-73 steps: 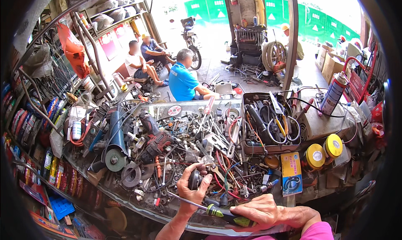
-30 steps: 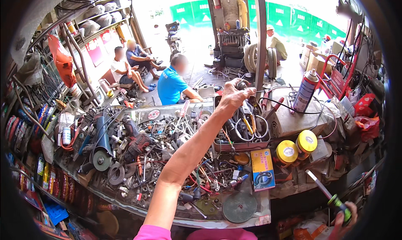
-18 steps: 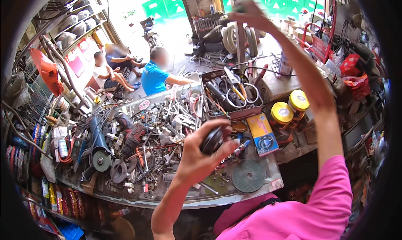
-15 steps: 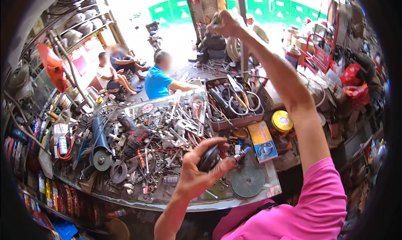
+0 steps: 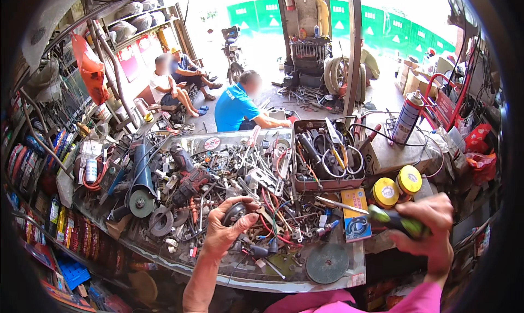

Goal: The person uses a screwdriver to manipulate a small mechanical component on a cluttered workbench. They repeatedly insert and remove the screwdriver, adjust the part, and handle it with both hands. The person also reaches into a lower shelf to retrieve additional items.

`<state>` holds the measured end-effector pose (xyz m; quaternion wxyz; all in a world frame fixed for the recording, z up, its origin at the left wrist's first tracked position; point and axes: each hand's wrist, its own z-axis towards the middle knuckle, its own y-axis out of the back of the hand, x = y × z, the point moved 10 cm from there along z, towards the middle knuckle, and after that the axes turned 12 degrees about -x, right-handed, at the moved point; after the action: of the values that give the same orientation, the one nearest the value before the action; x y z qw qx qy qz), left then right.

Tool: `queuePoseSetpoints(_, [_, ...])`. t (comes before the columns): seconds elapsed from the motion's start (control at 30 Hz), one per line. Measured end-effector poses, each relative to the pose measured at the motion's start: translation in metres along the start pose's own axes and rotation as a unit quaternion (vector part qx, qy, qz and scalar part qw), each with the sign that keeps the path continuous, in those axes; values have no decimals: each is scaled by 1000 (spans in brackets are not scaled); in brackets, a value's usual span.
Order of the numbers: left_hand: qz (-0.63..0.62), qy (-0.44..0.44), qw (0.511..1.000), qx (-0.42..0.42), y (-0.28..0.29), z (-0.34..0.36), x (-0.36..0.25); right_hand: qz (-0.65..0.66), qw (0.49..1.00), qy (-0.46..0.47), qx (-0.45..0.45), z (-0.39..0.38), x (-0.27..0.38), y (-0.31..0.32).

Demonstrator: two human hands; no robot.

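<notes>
My left hand (image 5: pixel 221 231) grips a black round part (image 5: pixel 234 212) over the cluttered bench (image 5: pixel 245 277). My right hand (image 5: pixel 431 223), at the right, is closed on the green-and-black handle of a screwdriver (image 5: pixel 398 220), whose metal shaft points left toward the parts pile, apart from the round part. Behind that tool are a flat yellow-and-blue box (image 5: pixel 356 228) and two yellow-lidded tins (image 5: pixel 386 193). A flat grey disc (image 5: pixel 327 264) lies between my hands near the front edge. Mixed bolts, wires and metal parts surround the left hand.
A red-and-black drill (image 5: pixel 188 179) and blue angle grinder (image 5: pixel 141 165) lie left. A tool box (image 5: pixel 305 185) and spray can (image 5: pixel 406 118) stand behind. A person in blue (image 5: pixel 232 111) sits beyond the bench, two more people (image 5: pixel 169 89) sit farther left, another crouches at back right.
My right arm has come down from high above the bench to the right side, screwdriver now clearly visible. My left hand has shifted slightly left with the round part.
</notes>
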<state>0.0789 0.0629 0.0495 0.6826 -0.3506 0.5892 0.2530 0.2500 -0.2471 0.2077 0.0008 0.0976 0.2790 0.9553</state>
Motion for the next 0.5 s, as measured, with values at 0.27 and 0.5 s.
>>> queuePoseSetpoints(0.27, [-33, 17, 998, -50, 24, 34, 29, -196, 978, -11, -66, -39, -1, 58])
queuePoseSetpoints(0.5, [-24, -51, 994, -96, 82, 35, -25, -102, 992, 71, -36, 7, 50, -15])
